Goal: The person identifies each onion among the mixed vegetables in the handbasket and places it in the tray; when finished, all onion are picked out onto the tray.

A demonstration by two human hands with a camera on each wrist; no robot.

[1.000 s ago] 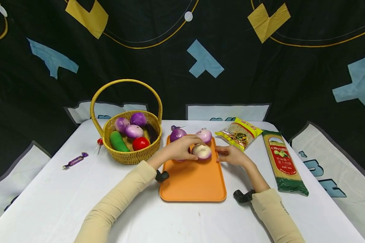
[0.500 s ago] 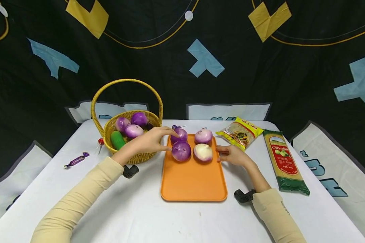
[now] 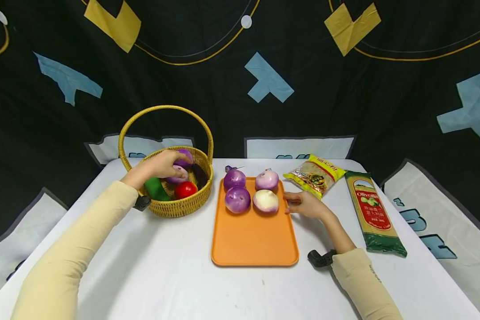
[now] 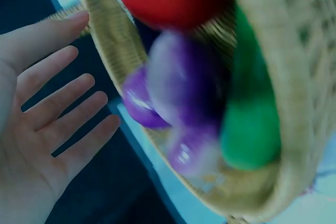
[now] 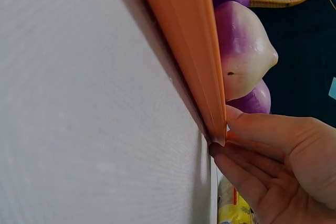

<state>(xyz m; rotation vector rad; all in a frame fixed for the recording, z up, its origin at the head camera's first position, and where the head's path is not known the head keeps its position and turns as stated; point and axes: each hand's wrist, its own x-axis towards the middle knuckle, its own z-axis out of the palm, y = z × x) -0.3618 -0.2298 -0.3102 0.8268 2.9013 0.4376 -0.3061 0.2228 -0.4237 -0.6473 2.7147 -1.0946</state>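
White cloth covers the table (image 3: 176,275), with a wicker basket (image 3: 180,205) at far left and an orange tray (image 3: 254,242) at centre carrying four onions. I read the left hand (image 3: 160,165) over the basket with fingers spread and relaxed, holding nothing; the nearest purple onion (image 3: 183,156) lies just beyond and right of its fingertips, touching or nearly so, beside the green cucumber (image 3: 155,187) and red tomato (image 3: 185,189). My right hand (image 3: 306,204) rests flat on the table, fingers straight, tips against the tray's right rim, well apart from the basket, so the left hand is clearly nearer.
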